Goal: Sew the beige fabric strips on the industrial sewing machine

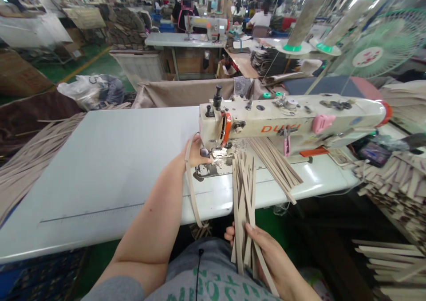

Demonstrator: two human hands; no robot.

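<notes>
The right hand [266,241] is curled firmly round a strip bundle [240,207] across the table's [109,168] near edge, long axis pointing away toward the machine [209,121]. The left hand [197,153], half-curled beside it, lies beyond-left; its grip is unclear.
</notes>
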